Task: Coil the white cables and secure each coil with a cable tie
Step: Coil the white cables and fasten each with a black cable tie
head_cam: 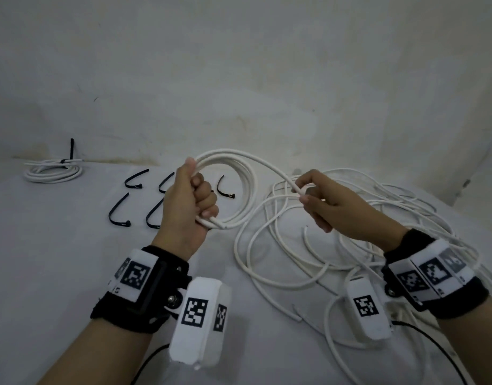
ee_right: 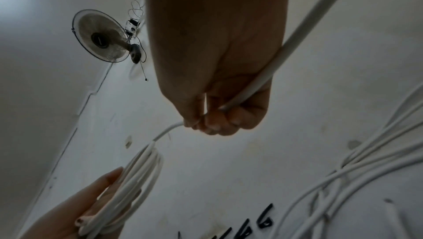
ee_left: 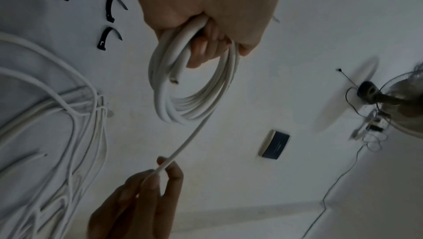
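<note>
Left hand [head_cam: 189, 201] raised above the worktop [head_cam: 59, 259], fist clenched round the coil [head_cam: 239, 190] (several white loops); right hand [head_cam: 336, 209] pinching its loose strand [head_cam: 278, 173] just beside.

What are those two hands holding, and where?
The left hand grips a coil of white cable by its left side; the right hand pinches that cable's free run.

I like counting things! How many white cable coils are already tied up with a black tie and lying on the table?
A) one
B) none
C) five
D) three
A: only one tied coil lies at the far left of the table, with a black tie round it; the coil in the left hand has no tie yet.
</note>
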A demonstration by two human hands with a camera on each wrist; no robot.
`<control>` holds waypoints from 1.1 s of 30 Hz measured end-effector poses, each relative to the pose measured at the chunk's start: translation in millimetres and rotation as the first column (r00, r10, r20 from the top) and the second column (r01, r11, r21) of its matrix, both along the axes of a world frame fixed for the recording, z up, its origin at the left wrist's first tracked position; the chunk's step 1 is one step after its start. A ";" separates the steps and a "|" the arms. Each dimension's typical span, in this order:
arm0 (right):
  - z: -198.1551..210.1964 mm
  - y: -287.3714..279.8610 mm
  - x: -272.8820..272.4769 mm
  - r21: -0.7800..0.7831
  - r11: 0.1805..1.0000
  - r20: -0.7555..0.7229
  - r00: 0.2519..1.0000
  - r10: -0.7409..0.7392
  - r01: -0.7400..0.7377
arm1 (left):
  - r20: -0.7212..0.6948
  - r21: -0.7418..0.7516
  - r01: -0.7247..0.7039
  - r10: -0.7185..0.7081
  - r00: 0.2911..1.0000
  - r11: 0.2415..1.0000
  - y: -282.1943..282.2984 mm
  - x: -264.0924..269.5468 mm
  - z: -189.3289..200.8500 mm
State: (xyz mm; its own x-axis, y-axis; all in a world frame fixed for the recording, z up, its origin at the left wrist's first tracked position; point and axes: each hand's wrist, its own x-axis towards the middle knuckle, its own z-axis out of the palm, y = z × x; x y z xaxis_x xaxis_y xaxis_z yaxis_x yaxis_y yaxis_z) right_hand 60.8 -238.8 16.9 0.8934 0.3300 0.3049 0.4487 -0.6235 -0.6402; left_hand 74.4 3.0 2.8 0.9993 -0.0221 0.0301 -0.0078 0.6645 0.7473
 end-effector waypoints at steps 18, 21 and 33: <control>-9.3 -26.6 -25.1 -0.637 0.742 0.422 0.900 0.107 0.211 | -0.073 -0.104 -0.177 0.170 0.983 0.979 10.8 9.7 -3.5; -11.6 -24.0 -27.5 -0.721 0.652 0.492 0.836 0.241 0.236 | -0.055 -0.125 -0.133 0.127 0.990 0.983 9.8 9.0 -4.1; 13.9 58.3 -41.1 -0.495 0.863 0.561 0.723 0.404 -0.098 | 0.053 0.022 0.091 -0.092 0.994 0.996 -15.0 -1.1 -10.1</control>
State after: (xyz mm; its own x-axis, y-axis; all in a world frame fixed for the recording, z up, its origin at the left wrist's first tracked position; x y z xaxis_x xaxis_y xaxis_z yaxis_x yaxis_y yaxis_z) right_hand 19.7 -180.5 30.8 0.4050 0.7377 0.5401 0.8236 -0.5509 0.1349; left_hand 73.3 -11.9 -7.3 0.9900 -0.1144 0.0829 0.0113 0.6492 0.7605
